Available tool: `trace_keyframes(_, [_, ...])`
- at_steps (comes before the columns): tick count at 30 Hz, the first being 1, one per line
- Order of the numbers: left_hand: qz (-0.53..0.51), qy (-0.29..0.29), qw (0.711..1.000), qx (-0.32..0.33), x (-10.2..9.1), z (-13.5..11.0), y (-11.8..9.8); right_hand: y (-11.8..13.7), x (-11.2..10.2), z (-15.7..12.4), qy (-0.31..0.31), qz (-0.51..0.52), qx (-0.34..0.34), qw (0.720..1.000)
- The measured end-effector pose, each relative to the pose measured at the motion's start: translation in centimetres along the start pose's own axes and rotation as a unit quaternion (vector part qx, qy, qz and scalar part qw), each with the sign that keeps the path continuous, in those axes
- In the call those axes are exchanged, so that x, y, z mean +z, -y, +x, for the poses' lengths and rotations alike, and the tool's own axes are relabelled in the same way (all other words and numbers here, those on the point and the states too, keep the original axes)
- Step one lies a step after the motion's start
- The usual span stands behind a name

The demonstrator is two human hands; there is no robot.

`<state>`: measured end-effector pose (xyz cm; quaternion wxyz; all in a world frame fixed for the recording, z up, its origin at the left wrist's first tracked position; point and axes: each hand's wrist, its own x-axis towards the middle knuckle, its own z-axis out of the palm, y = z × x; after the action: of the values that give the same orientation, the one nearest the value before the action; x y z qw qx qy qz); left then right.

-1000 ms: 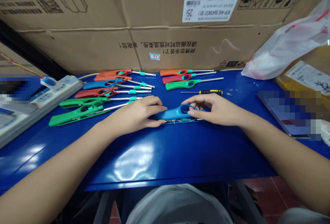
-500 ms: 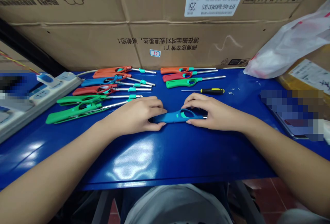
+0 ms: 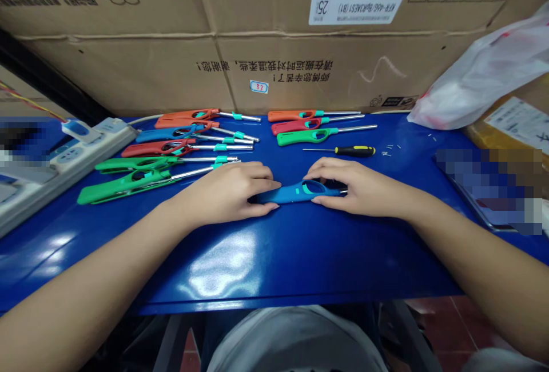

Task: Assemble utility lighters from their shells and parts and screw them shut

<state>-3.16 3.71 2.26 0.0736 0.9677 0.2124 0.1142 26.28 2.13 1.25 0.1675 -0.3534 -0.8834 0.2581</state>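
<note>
Since a second ago, our blue lighter (image 3: 289, 194) at the frame's centre has closed along its near edge, and it could spring apart if our pressure turns uneven, while our left hand (image 3: 234, 192), half curled, pinches its handle end and our right hand (image 3: 362, 188), likewise, its nose.

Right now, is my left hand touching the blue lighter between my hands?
Touching. In the head view, your left hand grips the blue lighter, thumb on its near edge, fingers opposite.
</note>
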Motion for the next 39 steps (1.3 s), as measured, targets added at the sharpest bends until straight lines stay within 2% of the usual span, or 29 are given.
trace_keyframes(13, [-0.001, 0.01, 1.0, -0.029, -0.1, 0.0, -0.4, 0.1, -0.2, 0.0, 0.01, -0.02, 0.002, 1.0])
trace_keyframes(27, [-0.008, 0.033, 0.998, -0.047, -0.2, 0.1, -0.5, 0.1, -0.1, -0.2, 0.018, -0.047, -0.036, 0.998])
trace_keyframes(39, [-0.042, 0.032, 0.991, -0.126, -0.2, 0.3, -1.3, -0.1, 0.5, 0.2, -0.022, -0.004, 0.028, 0.999])
